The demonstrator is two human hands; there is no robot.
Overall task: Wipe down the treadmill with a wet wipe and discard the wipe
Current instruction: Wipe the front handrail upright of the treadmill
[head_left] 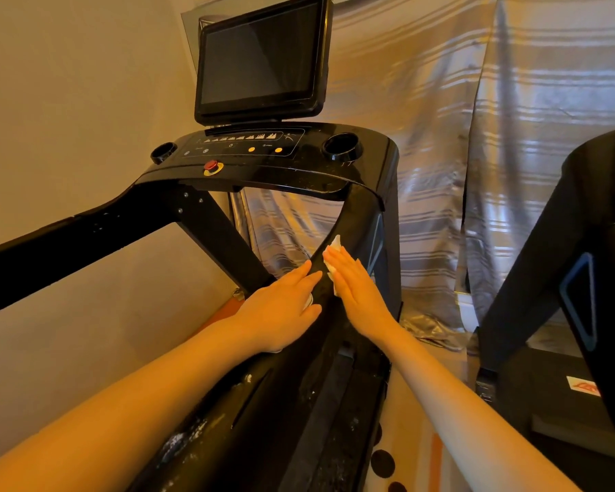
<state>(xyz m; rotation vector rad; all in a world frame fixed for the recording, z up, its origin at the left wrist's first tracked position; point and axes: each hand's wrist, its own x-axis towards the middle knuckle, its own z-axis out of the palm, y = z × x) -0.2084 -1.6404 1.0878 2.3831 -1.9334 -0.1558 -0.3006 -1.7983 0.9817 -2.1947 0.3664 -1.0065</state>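
Treadmill (263, 165) handrail (338, 250) on the right runs from six o'clock toward twelve, and the wet wipe (332, 257) lies pressed on it under the right hand (355, 289), fingers straight toward eleven, while the left hand (281, 307) rests flat-fingered beside it at nine o'clock.

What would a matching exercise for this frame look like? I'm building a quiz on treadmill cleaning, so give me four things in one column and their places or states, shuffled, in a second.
Column one:
1. white wet wipe
2. red round stop button
3. dark blank screen
4. black round cup holder

Column two:
A. standing above the console, switched off
B. pressed under the flat right hand on the black handrail
C. sunk into the console's right end
D. at the console's front edge, on a yellow base

Pairs: 1-B, 2-D, 3-A, 4-C
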